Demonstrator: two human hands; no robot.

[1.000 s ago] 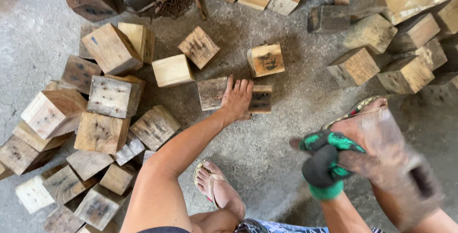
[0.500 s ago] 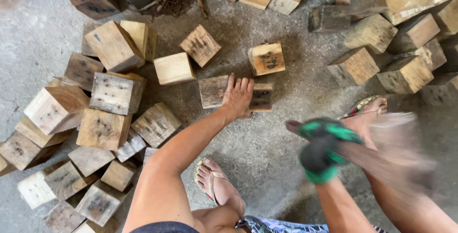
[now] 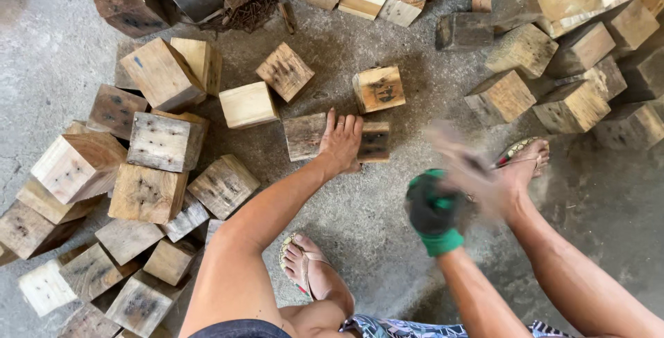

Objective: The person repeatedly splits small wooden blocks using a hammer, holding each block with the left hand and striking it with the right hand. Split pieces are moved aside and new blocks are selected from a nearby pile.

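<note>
My bare left hand (image 3: 341,144) lies open and flat on a wood block (image 3: 308,136) on the gray concrete floor (image 3: 373,234). My right hand (image 3: 433,208), in a green and black glove, is closed around something too blurry to tell. Heaps of wood blocks (image 3: 149,165) lie all around my feet.

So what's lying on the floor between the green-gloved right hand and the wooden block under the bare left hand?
Nothing: the head view shows bare grey concrete floor between right hand and weathered wooden block under left hand.
</note>
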